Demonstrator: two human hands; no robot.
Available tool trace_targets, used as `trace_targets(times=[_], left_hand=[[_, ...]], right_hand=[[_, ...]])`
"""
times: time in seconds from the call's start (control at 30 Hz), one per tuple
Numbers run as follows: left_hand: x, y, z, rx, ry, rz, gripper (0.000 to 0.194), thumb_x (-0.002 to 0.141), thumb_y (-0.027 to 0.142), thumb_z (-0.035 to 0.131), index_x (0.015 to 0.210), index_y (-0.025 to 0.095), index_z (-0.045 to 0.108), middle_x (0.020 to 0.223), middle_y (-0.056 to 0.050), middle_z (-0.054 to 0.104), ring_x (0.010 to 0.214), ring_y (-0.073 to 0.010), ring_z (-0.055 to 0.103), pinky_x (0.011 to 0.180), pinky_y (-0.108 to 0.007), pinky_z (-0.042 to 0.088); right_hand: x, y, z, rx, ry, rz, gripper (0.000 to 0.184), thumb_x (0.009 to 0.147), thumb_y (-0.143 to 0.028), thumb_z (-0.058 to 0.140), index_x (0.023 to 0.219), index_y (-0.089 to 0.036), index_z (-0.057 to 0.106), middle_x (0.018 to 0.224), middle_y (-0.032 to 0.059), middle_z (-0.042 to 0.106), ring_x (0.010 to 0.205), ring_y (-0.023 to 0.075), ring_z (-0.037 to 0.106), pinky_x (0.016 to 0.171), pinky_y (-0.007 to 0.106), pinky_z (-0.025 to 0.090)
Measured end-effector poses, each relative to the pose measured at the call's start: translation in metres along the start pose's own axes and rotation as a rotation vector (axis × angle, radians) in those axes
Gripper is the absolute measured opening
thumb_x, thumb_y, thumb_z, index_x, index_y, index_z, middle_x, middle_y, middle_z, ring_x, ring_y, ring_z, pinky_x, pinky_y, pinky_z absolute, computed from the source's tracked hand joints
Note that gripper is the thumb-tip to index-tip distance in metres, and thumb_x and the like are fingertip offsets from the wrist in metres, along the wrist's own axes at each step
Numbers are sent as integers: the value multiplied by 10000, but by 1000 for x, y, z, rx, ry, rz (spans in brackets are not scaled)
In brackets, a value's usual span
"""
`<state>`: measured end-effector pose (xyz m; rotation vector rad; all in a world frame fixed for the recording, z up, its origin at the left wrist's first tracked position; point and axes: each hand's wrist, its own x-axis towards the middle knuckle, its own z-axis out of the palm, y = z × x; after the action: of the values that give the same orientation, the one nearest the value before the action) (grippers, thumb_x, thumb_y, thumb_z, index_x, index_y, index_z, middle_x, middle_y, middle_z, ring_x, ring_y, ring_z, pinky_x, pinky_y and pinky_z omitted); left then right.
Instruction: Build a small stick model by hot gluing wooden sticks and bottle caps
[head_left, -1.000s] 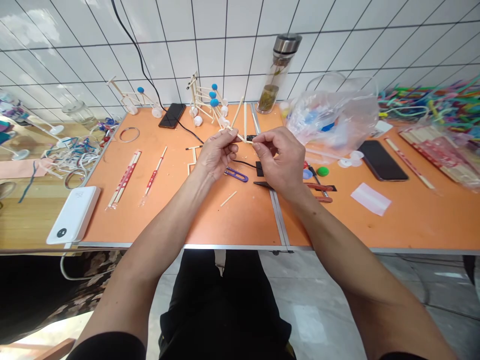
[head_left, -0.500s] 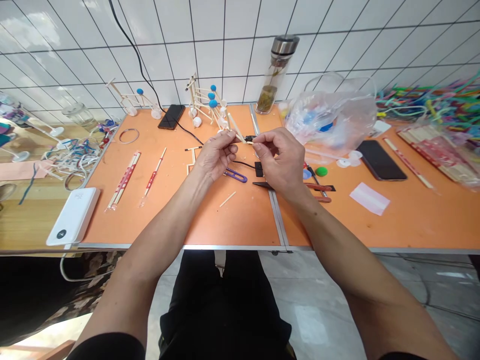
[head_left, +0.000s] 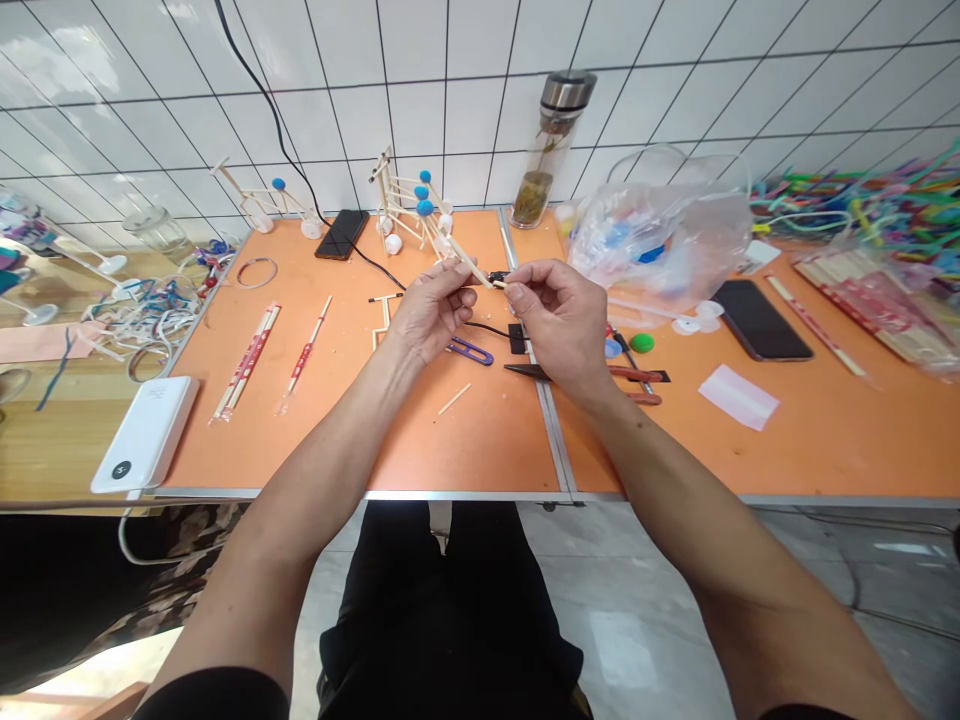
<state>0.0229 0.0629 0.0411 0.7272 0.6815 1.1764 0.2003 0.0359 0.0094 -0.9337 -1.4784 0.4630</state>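
Observation:
My left hand (head_left: 435,312) is closed in a pinch on a pale wooden stick (head_left: 471,264), which slants up and away to the left. My right hand (head_left: 561,318) pinches a short stick piece (head_left: 498,285) that meets the slanted stick's lower end. Whether the two are joined is too small to tell. Below my left hand lies a purple slotted tool (head_left: 472,351). Pliers (head_left: 634,374) with red handles rest partly under my right hand. A short stick offcut (head_left: 454,398) lies nearer me, and a small stick frame (head_left: 384,312) is beside my left hand.
Stick models with blue balls (head_left: 424,208) stand at the back. Around them are a phone (head_left: 342,234), a glass bottle (head_left: 541,150) and a plastic bag (head_left: 660,235). Wrapped chopsticks (head_left: 247,362) lie left; a white power bank (head_left: 146,435) sits at the corner.
The slanted stick has tipped further left between my hands. Both hands stay almost in the same place.

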Motion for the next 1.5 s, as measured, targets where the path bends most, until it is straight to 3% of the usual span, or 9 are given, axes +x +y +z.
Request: trace_targets(times=[0.6,0.97,1.17,1.5], left_hand=[[-1,-1,-1,-92,-24,-50,70,1009,125,778,951,158,757,791,35,742,552,-22,613,512,-127,477],[-1,2,-1,-165,-13,-96,114,1055,100,673,1028,160,766,787,30,715,548,-35,610,503,-141,471],[-3,1,2,-146,18,-114,103,1025,112,728,1084,175,783,819,28,741,553,-35,601,519,-137,460],[-3,1,0,-157,-23,-113,128,1017,70,669,981,162,751,824,20,723,561,-36,605,518,-148,466]], right_hand=[[-2,-9,-1,-12,-26,52,270,1000,-512,836,988,-250,770,952,18,765,833,182,691,774,347,563],[-3,-10,-2,-27,-32,56,304,997,-552,832,984,-253,776,951,20,774,823,181,696,757,348,574],[-3,-14,0,15,-39,15,259,1003,-508,839,975,-260,770,942,10,752,826,176,694,760,344,566],[-2,-9,-1,21,-26,55,261,989,-506,834,983,-253,768,951,12,764,829,174,691,780,347,571]])
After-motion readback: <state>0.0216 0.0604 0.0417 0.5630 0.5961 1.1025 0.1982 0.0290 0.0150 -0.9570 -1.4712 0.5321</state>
